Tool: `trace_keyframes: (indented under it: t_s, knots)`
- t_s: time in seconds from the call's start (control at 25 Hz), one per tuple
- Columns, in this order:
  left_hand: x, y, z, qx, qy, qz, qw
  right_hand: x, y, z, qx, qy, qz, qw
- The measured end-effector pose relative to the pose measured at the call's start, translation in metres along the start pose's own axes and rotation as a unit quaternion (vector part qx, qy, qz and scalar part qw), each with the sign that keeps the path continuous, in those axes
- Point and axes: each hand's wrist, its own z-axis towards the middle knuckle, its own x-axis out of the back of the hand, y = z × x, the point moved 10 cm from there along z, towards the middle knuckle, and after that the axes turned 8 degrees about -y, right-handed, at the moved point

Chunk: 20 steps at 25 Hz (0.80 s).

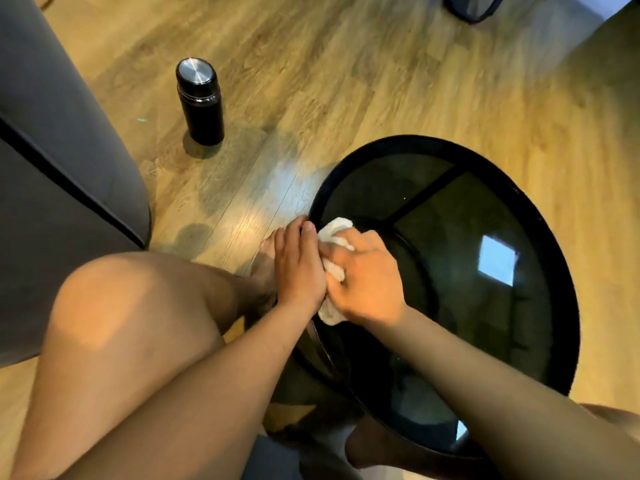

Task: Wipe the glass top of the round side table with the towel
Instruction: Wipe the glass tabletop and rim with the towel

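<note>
A round side table with a dark glass top (478, 244) and a black rim (568, 278) stands in front of my knees. A small white towel (334, 233) lies bunched at the table's left edge. My right hand (367, 282) grips the towel and presses it on the glass near the rim. My left hand (299, 265) lies beside it with fingers extended over the rim, touching the towel's left side. Most of the towel is hidden under the two hands; a corner shows below the wrists.
A black flask with a steel lid (201, 102) stands on the wooden floor (346, 81) to the far left. A grey sofa (52, 168) fills the left side. My bare knee (131, 306) and foot are next to the table. A dark object (471, 6) sits at the top edge.
</note>
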Motion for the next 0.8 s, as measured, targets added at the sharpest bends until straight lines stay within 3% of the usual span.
trace_keyframes:
  t_s: [0.12, 0.24, 0.44, 0.64, 0.8]
  knots:
    - [0.001, -0.014, 0.0, 0.064, 0.002, -0.056, 0.996, -0.008, -0.005, -0.1, 0.05, -0.033, 0.043, 0.997]
    - [0.001, -0.016, -0.002, 0.082, 0.015, -0.042, 0.996, -0.012, 0.016, -0.181, 0.061, -0.064, 0.058, 0.994]
    - [0.004, -0.01, -0.005, 0.054, 0.04, 0.023, 0.997, -0.008, 0.011, -0.143, 0.185, -0.063, -0.012, 0.981]
    - [0.005, -0.016, 0.0, 0.05, 0.058, 0.03, 0.997, 0.015, 0.084, 0.015, 0.02, 0.045, -0.054, 0.997]
    - [0.006, -0.015, -0.001, 0.037, 0.059, 0.042, 0.997, 0.038, 0.179, 0.112, -0.15, 0.089, -0.096, 0.98]
